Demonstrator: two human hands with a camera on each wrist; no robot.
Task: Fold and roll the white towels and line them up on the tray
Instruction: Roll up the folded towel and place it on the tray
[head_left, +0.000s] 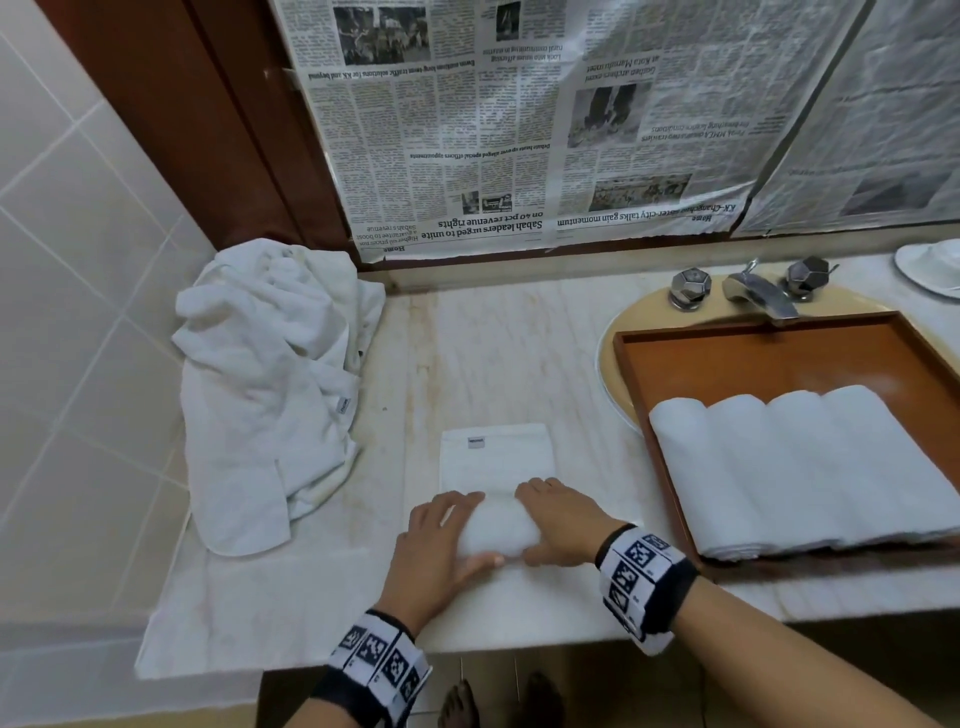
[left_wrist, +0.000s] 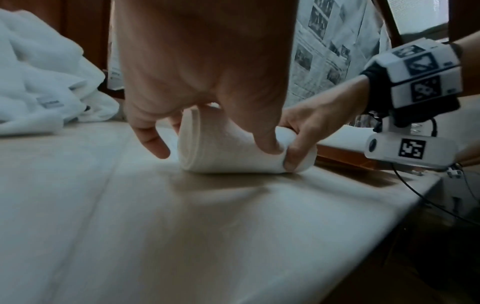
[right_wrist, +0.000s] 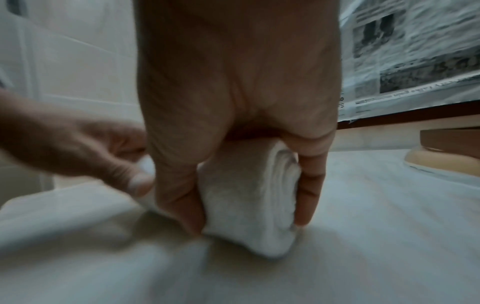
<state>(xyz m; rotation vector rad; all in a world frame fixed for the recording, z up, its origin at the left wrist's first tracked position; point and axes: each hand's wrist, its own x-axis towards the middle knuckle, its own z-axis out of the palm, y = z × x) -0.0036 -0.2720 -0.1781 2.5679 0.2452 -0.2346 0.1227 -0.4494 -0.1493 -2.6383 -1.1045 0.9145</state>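
Both hands are curled round a half-rolled towel (head_left: 496, 525) at about 6 o'clock on the counter (head_left: 519, 353): left hand (head_left: 434, 551) pinching its left end, right hand (head_left: 563, 525) its right end, flat unrolled part stretching toward 12. Wooden tray (head_left: 769, 358) at 3 o'clock already holds four rolled towels (head_left: 810, 467) side by side. Loose towel pile (head_left: 270, 384) sits at 9-10 o'clock.
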